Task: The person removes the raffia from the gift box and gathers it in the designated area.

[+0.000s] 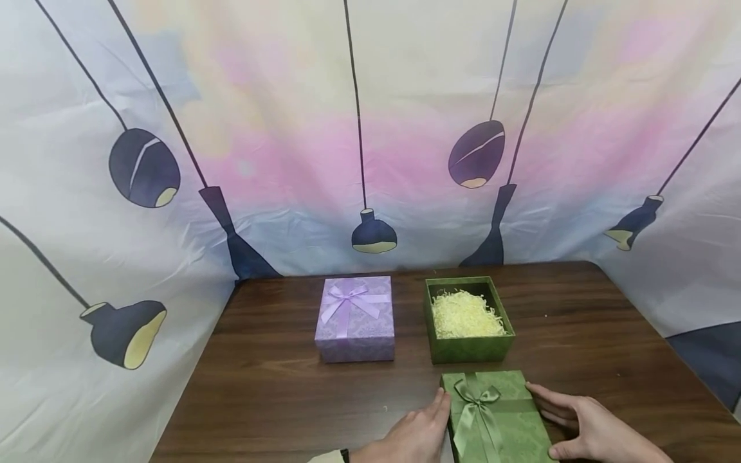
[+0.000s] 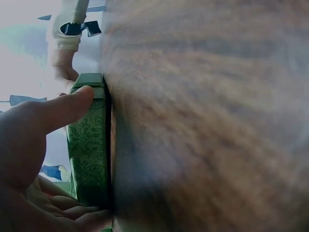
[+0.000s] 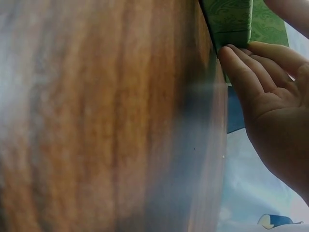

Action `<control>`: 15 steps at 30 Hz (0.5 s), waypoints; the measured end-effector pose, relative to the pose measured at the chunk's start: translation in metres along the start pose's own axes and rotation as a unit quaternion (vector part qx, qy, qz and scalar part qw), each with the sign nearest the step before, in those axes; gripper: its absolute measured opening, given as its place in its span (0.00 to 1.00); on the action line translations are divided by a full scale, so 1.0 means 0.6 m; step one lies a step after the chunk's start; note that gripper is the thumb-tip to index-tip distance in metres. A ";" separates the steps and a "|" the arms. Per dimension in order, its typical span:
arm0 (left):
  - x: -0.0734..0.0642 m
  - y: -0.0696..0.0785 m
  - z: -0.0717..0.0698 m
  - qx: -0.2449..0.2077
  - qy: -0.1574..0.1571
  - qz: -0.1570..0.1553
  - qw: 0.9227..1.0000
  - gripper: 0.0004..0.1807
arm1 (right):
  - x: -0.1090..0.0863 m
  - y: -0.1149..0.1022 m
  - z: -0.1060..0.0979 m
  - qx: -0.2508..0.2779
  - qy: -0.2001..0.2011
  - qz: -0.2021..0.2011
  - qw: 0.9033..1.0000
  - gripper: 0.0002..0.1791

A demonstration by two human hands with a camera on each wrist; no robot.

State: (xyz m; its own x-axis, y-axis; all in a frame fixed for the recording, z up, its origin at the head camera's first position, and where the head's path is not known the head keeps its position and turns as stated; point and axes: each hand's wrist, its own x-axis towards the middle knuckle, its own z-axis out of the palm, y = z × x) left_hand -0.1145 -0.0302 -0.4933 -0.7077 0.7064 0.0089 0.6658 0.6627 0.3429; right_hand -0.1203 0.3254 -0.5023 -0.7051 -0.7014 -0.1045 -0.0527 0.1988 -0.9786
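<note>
A green patterned box lid with a ribbon bow lies flat side up, close over the near part of the table. My left hand holds its left side; in the left wrist view the thumb lies on the lid's side wall and the fingers reach its far end. Against the right side, my right hand holds with fingers at the far corner and thumb nearer me. Beyond the lid stands the open green box, filled with pale yellow shredded paper.
A lilac gift box, closed and tied with a ribbon bow, stands left of the green box. All rest on a dark wooden table. A cloth backdrop printed with hanging lamps rises behind the table's back edge and along the sides.
</note>
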 end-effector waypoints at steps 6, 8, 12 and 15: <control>0.000 0.000 0.003 0.007 -0.002 -0.002 1.000 0.47 | 0.000 0.001 0.000 -0.033 0.007 -0.019 0.999 0.47; 0.002 0.001 0.003 0.012 0.001 0.001 1.000 0.44 | -0.001 0.002 0.000 -0.031 0.009 -0.019 0.999 0.47; 0.006 0.001 0.004 0.026 0.001 0.005 1.000 0.44 | -0.002 0.003 0.000 -0.033 0.012 -0.015 0.999 0.47; 0.007 0.000 0.004 0.031 -0.006 0.008 0.999 0.43 | -0.002 0.005 -0.001 -0.041 0.014 -0.018 0.999 0.46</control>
State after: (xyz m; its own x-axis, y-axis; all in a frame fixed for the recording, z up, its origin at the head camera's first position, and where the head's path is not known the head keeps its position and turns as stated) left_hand -0.1166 -0.0266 -0.4954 -0.6949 0.7191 0.0028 0.6902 0.6658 0.2835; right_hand -0.1199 0.3270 -0.5051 -0.7205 -0.6906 -0.0628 -0.1361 0.2297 -0.9637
